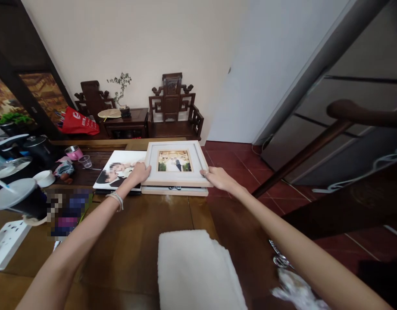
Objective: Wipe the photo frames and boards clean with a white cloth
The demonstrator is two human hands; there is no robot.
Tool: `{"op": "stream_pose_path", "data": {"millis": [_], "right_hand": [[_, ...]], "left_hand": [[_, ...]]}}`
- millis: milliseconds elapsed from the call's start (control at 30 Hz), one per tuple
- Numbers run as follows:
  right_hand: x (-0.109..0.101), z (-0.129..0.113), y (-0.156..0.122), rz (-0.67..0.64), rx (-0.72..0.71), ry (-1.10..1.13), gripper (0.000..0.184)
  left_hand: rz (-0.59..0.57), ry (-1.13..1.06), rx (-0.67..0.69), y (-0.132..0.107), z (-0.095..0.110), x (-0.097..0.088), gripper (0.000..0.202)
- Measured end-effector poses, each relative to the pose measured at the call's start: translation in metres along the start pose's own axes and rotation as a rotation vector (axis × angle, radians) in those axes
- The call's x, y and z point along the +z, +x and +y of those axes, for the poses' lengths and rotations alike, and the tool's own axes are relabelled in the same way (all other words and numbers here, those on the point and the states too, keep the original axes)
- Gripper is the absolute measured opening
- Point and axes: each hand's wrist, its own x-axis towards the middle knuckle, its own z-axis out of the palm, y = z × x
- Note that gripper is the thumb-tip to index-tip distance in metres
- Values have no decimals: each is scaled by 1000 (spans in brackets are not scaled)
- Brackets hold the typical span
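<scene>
A picture frame (198, 177) with a pale wooden border, white mat and small wedding photo sits over a second pale frame (185, 192), with a dark gap showing between them at the front. My left hand (140, 173) is closed on the upper frame's left edge, a pale band round the wrist. At its right edge, my right hand (217, 177) grips the same frame, thumb on top. Left of the frames lies a photo panel (109, 174) showing people in black and white clothing, partly behind my left forearm. A white fluffy cloth (196, 271) lies nearer me.
On the table's left stand a lidded cup with a straw (19, 200), a pink mug (74, 153), a clear cup (85, 161) and a white power strip (10, 241). Clear plastic wrapping (295, 288) lies at lower right. A wooden rail (301, 155) slants along the right.
</scene>
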Motion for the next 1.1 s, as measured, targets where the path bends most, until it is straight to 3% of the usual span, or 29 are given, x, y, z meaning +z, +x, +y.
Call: {"op": "stream_pose_path", "data": {"millis": [167,300,433,500,567,633,700,767,833,900,1000,1100], "right_hand": [[10,-2,1,-21,4,-137,44],[14,-5,-4,37,3,-213,41],[9,-9,-40,169,-39,-212,31],[9,-8,-78,227,-118,-96,27],[14,-3,-125,167,-195,86,32],[24,5,-172,53,-163,181,39],[39,12,-210,-6,-77,236,39],[55,15,-232,-53,6,299,34],[69,10,-237,-52,41,369,30],[82,1,-229,28,46,412,39],[99,-14,-208,174,40,395,53],[108,-18,-194,203,-2,402,48]], "left_hand": [[12,144,-25,-8,-1,12,41],[36,190,5,-13,-1,13,40],[108,213,72,-33,12,-1,41],[176,189,229,-64,25,-13,40],[66,86,396,-112,39,-25,31],[-123,-11,470,-170,48,-28,24],[-260,-41,517,-225,48,-20,26],[-319,-33,623,-267,42,0,45],[-268,12,631,-292,33,21,50],[-233,29,617,-303,26,37,45],[-216,-7,527,-307,26,43,40],[-149,-21,443,-312,30,42,49]]}}
